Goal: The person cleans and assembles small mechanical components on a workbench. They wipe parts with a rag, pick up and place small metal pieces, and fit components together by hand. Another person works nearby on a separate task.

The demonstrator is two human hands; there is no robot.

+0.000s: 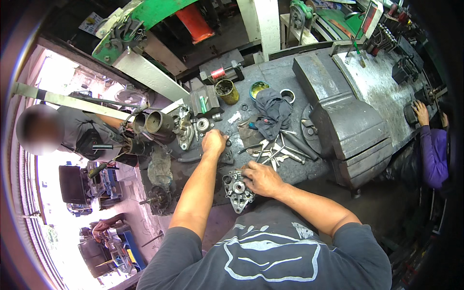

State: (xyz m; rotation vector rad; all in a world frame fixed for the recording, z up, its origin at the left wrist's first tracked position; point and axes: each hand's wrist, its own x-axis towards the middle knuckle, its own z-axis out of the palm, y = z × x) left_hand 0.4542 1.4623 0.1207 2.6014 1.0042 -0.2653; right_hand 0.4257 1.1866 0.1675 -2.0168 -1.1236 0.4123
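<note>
Casting, grey metal with bolt holes round its rim, is sitting in the head view at the near edge of the desk, narrow end pointing at the wearer's shirt. How much of it the desk is bearing, I cannot tell. Right hand is bending over its upper right side; grip there narrow, holding the casting. Left hand is reaching farther over the desk, fingers curling in beside small dark parts; whether that grip is pinching one, I cannot tell, since the knuckles are hiding it.

Risks, as I am judging them: the right hand seems to be doing the main steadying, so a slackening hold or a nudge from the body could be sending the casting off the edge. Those small parts are lying loose; a brushing wrist could be scattering them, and they would be hard to find on so dark a surface. Round metal piece, just beyond the left hand, could be picking up grit from the desk. Pliers are lying heaped past the right hand, handles splaying, easy to catch. Dark rag is draping against the grease tub; a careless tug could be tipping it.
</note>
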